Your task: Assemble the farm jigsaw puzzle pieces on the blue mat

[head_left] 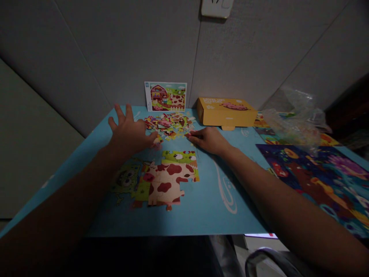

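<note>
Puzzle partly built: the joined cow section [168, 179] lies near the middle of the blue surface [219, 207], its long axis running left-right, cow's head to the left, while the loose pieces [170, 124] sit in a heap farther back, so most remains unplaced. Left hand [129, 132], fingers spread, pinches one piece [158, 141]; right hand [209, 139] lies flat, fingertips touching the heap's right edge, holding nothing that I can see.
</note>
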`<state>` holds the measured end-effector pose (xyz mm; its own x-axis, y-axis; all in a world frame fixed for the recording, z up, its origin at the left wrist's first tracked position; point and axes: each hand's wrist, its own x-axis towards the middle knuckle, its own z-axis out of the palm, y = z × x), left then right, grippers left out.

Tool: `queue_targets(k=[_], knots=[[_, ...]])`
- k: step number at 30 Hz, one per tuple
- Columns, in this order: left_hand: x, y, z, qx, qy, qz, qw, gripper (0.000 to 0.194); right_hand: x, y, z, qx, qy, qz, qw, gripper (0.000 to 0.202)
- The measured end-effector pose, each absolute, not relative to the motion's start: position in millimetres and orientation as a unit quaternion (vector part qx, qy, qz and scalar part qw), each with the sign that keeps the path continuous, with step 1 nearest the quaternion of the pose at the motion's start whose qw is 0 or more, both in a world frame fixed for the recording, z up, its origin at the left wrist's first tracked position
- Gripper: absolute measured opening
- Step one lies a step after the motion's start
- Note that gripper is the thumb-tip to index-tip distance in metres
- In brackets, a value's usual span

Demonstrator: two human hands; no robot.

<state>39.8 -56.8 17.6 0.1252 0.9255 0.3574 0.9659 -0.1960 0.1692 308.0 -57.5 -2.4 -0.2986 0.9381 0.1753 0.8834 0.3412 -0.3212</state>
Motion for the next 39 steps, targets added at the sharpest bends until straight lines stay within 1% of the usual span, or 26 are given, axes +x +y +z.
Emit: queue_targets(k=[2, 4, 7, 11, 15, 17, 20, 22, 23, 26, 29, 32, 35, 37, 39], knots=[[39.3, -57.2, 14.4, -0.756, -0.638, -0.140, 0.040, 0.069, 307.4, -58.1, -2.0, -0.568, -0.804, 0.073, 0.164, 0.035], [39.5, -55.9, 10.8, -0.763, -0.638, -0.097, 0.023, 0.081, 306.7, -58.5, -1.6, -0.568, -0.804, 0.069, 0.162, 0.035], [40.2, -52.3, 7.4, -0.764, -0.642, -0.063, 0.000, 0.086, 306.2, -58.6, -1.7, -0.566, -0.805, 0.069, 0.162, 0.036], [40.5, -47.9, 5.6, -0.760, -0.648, -0.056, -0.017, 0.082, 306.4, -58.3, -2.5, -0.562, -0.808, 0.069, 0.161, 0.035], [40.8, -46.0, 3.7, -0.758, -0.646, -0.085, -0.003, 0.074, 306.4, -57.6, -2.8, -0.561, -0.809, 0.068, 0.160, 0.035], [41.5, -45.8, 2.7, -0.761, -0.638, -0.118, 0.005, 0.064, 306.2, -57.3, -2.4, -0.561, -0.809, 0.067, 0.163, 0.034], [43.5, -45.5, 1.8, -0.777, -0.605, -0.173, 0.013, 0.042, 304.9, -58.0, -0.3, -0.565, -0.803, 0.061, 0.181, 0.034], [46.1, -45.6, 1.9, -0.800, -0.562, -0.208, 0.009, 0.029, 302.5, -60.5, 2.0, -0.556, -0.801, 0.063, 0.212, 0.034], [47.9, -46.0, 2.3, -0.818, -0.529, -0.227, 0.004, 0.026, 300.6, -62.6, 3.4, -0.541, -0.805, 0.066, 0.237, 0.033], [55.6, -49.5, 3.4, -0.872, -0.398, -0.284, -0.009, 0.026, 292.7, -71.4, 6.9, -0.430, -0.842, 0.088, 0.314, 0.036], [63.4, -55.0, 2.9, -0.898, -0.299, -0.323, -0.027, 0.026, 284.8, -78.7, 7.3, -0.327, -0.873, 0.121, 0.341, 0.029], [67.2, -58.8, 0.8, -0.890, -0.287, -0.350, -0.050, 0.023, 282.4, -78.3, 2.8, -0.366, -0.838, 0.149, 0.378, 0.026], [66.9, -59.4, -1.1, -0.879, -0.298, -0.368, -0.057, 0.038, 285.0, -72.3, -5.0, -0.422, -0.767, 0.226, 0.428, 0.026], [65.7, -58.2, -1.7, -0.876, -0.295, -0.379, -0.049, 0.042, 287.1, -69.1, -9.0, -0.432, -0.732, 0.304, 0.430, 0.029], [64.4, -56.1, -1.8, -0.870, -0.290, -0.397, -0.033, 0.036, 288.1, -68.8, -10.2, -0.440, -0.712, 0.362, 0.411, 0.034]])
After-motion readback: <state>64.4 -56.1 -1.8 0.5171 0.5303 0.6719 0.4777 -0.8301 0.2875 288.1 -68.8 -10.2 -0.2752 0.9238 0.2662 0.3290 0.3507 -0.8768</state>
